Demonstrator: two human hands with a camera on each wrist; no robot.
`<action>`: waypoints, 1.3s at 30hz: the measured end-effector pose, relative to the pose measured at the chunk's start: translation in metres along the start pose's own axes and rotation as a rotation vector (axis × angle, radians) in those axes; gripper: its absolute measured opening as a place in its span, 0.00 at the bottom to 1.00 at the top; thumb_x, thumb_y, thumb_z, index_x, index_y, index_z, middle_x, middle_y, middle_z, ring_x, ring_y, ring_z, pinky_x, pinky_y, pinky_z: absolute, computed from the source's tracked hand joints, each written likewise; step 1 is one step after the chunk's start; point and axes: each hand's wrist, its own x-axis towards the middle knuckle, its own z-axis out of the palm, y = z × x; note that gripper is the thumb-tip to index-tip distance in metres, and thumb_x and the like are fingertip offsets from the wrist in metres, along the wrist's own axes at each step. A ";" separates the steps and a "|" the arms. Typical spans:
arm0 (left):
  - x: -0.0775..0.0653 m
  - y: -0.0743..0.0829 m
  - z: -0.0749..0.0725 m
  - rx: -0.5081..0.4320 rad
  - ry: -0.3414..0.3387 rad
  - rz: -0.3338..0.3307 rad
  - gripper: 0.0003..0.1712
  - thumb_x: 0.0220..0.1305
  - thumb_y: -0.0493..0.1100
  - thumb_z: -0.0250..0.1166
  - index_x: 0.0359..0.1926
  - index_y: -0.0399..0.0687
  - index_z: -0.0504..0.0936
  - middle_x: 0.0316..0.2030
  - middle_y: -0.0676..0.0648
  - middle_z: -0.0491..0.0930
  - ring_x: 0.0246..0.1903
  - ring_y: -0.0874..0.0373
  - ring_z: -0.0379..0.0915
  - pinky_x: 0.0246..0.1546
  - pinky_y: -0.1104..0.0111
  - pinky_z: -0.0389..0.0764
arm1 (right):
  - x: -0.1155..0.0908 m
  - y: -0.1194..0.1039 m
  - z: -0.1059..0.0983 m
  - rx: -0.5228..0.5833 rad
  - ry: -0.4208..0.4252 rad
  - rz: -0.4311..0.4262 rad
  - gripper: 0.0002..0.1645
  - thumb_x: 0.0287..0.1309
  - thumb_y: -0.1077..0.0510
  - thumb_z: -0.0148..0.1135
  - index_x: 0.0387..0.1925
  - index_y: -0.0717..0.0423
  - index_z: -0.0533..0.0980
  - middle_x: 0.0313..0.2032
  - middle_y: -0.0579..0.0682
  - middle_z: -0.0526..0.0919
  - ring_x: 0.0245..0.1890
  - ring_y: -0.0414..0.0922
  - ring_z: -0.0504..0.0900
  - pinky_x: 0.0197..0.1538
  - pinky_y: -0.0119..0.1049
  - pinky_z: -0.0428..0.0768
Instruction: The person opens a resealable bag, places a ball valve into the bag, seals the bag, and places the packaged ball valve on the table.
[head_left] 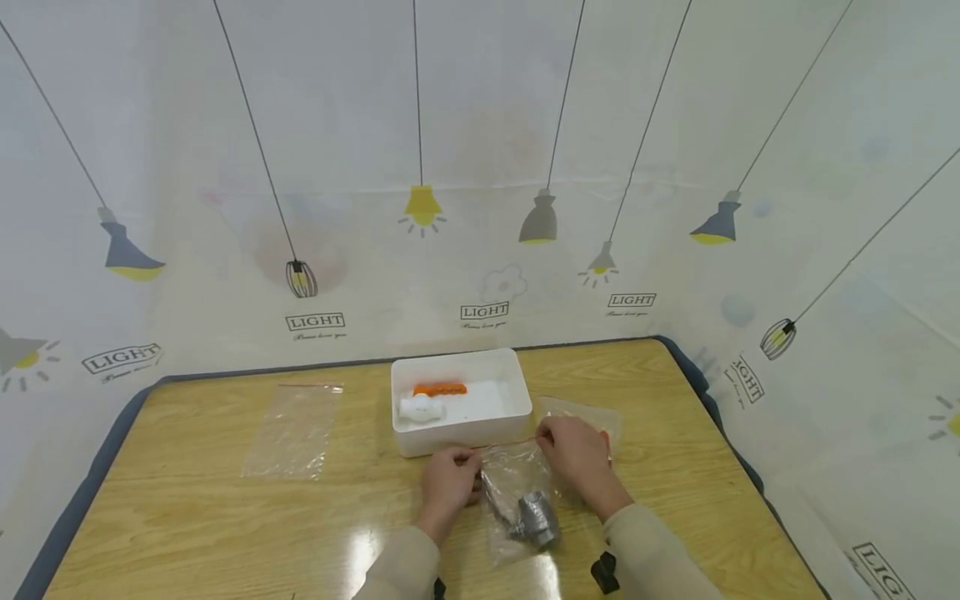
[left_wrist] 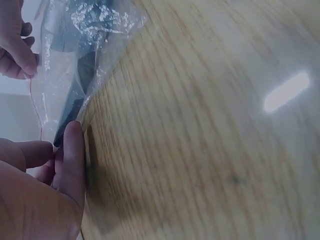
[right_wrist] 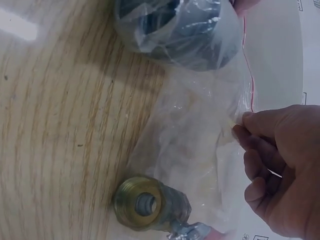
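Observation:
A clear zip bag (head_left: 501, 462) with a red seal line is held up over the wooden table. My left hand (head_left: 447, 486) pinches its top edge at the left corner, and my right hand (head_left: 579, 457) pinches the right end. Inside the bag is a grey cylindrical part (head_left: 537, 518) with a dark, narrow piece reaching toward my left fingers; its exact kind is unclear. Beneath and beside my right hand lies a second clear bag (head_left: 577, 408). A brass threaded valve (right_wrist: 172, 202) with something red at its end shows there in the right wrist view.
A white plastic bin (head_left: 457, 435) stands just beyond my hands, holding an orange strip-like piece (head_left: 440, 389) and a white object (head_left: 422, 408). Another clear zip bag (head_left: 292, 433) lies flat at left. A printed curtain (head_left: 480, 250) hangs behind the table.

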 end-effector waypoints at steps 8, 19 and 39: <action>0.001 -0.001 -0.003 -0.004 0.030 -0.007 0.10 0.63 0.37 0.63 0.40 0.34 0.84 0.28 0.41 0.85 0.20 0.60 0.80 0.20 0.66 0.83 | 0.006 -0.002 0.006 -0.020 0.063 -0.031 0.06 0.52 0.59 0.65 0.25 0.44 0.83 0.27 0.41 0.86 0.28 0.44 0.82 0.30 0.43 0.78; -0.014 -0.004 -0.041 0.059 0.024 -0.016 0.14 0.65 0.42 0.60 0.47 0.38 0.81 0.32 0.43 0.82 0.20 0.59 0.77 0.18 0.66 0.81 | 0.010 0.001 0.008 -0.045 0.109 -0.062 0.04 0.52 0.60 0.67 0.25 0.47 0.83 0.26 0.44 0.86 0.27 0.48 0.83 0.31 0.45 0.78; -0.030 -0.025 -0.190 0.625 0.218 0.179 0.14 0.68 0.47 0.57 0.47 0.48 0.84 0.32 0.52 0.85 0.26 0.64 0.78 0.26 0.67 0.73 | -0.028 -0.022 -0.018 -0.015 0.054 -0.027 0.04 0.57 0.56 0.65 0.36 0.47 0.82 0.28 0.40 0.83 0.27 0.38 0.78 0.31 0.40 0.75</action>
